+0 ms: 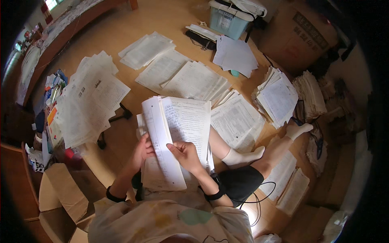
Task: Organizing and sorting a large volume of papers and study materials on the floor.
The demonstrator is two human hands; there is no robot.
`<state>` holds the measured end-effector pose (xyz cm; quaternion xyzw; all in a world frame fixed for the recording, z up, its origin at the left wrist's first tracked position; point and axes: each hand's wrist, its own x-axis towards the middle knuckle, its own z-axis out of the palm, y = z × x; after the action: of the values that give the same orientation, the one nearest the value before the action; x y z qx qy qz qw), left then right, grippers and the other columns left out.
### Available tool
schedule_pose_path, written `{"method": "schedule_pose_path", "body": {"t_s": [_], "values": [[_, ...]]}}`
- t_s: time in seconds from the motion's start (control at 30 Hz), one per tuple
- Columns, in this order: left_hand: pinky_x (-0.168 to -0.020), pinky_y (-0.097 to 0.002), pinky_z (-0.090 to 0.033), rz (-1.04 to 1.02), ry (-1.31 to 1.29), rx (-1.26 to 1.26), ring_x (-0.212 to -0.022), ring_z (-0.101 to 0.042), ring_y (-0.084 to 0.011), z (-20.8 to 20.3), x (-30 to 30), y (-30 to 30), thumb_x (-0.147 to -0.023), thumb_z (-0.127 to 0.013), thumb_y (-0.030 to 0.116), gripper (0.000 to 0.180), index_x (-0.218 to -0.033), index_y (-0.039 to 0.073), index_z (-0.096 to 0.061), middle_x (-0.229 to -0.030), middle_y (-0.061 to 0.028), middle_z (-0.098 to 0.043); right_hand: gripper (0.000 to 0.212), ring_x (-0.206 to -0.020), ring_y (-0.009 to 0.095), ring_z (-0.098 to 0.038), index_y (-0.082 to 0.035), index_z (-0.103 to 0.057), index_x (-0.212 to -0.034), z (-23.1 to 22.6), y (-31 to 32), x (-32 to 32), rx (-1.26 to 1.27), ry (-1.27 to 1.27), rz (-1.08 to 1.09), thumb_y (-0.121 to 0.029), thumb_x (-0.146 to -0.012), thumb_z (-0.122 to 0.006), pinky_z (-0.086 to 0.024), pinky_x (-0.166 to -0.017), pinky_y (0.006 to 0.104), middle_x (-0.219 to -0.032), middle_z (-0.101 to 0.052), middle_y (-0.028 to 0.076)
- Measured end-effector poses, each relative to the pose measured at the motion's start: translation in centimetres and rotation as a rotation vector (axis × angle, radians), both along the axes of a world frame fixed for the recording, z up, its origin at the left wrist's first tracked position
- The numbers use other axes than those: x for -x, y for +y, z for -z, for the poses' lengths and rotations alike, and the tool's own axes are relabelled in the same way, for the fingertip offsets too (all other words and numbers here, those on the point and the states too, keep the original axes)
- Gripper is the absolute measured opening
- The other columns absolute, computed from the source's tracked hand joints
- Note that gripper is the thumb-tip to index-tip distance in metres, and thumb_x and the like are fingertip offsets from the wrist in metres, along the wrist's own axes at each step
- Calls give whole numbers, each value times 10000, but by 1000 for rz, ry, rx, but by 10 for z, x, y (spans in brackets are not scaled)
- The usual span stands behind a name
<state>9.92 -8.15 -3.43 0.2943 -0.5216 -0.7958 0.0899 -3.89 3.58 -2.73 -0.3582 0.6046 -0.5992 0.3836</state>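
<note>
1. My right hand (186,157) is pinching the curled-over sheets (157,121) at their right edge, thumb lying on top; the fingers are curling out of sight, so I'm not seeing how many sheets they're catching.
2. My left hand (142,153) is resting along the left side of the same sheets, fingers loosely bent. Can't tell whether it's gripping or just steadying.
3. The sheets are bending in a long upright roll over the left part of the paper stack (195,121), which is sitting over my lap, right in front of my torso. Printed text is showing to the right of the roll.
4. Handling, my judgement: single leaves are probably behaving light, floppy and easy to crease; the whole stack is likely weighing more and sliding leaf on leaf, since the edges are sitting uneven.
5. Where to hold: I'm favouring thumb on top, fingers under, at mid-edge. A corner-only pinch is risking a tear or fan-out; for the full stack I'm wanting both long sides supported.
6. Further out: printed piles (194,81) are lying ahead on the floor (174,18), a loose heap (89,105) is spreading to my left, a thicker bundle (277,99) is standing off to my right.
</note>
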Motion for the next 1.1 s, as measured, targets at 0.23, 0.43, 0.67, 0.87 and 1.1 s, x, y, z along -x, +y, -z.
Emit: {"method": "schedule_pose_path", "body": {"t_s": [0.23, 0.43, 0.67, 0.87, 1.1], "values": [[-911, -351, -351, -38, 125, -197, -1084, -445, -212, -2, 5, -1, -867, -236, 512, 634, -1310, 62, -179, -1216, -119, -420, 220, -464, 29, -357, 14, -556, -626, 6, -10, -14, -4, 60, 89, -121, -795, -590, -301, -402, 211, -494, -477, 13], [-922, -334, -336, -164, 210, -306, -1084, -431, -190, -2, 3, -12, -880, -292, 452, 556, -1240, 29, -331, -1200, -100, -434, 329, -512, 20, -295, -26, -436, -525, 6, -6, -6, 142, -104, 254, -107, -819, -558, -248, -438, 184, -511, -359, -60], [-884, -308, -364, -344, 186, -309, -1046, -460, -194, 20, -5, -27, -884, -360, 364, 492, -1207, -8, -364, -1179, -108, -455, 237, -532, 16, -435, -33, -565, -668, -6, 59, 72, 19, -290, 486, -186, -845, -527, -327, -479, 153, -629, -547, -17], [-800, -274, -413, -288, 149, -20, -911, -535, -166, 4, -6, -29, -887, -392, 270, 396, -1073, -71, -467, -1038, -117, -540, 267, -591, 35, -473, 17, -462, -1074, -15, 87, 89, 24, -77, 511, -12, -813, -515, -363, -517, 159, -736, -566, 19], [-706, -241, -438, -367, 188, 0, -784, -552, -119, -13, 3, -27, -883, -417, 215, 317, -1004, -63, -507, -910, -93, -574, 335, -857, 211, -545, 3, -533, -1026, -40, 110, 120, -439, 578, 530, 59, -696, -556, -447, -726, 279, -1079, -500, 175]]}}
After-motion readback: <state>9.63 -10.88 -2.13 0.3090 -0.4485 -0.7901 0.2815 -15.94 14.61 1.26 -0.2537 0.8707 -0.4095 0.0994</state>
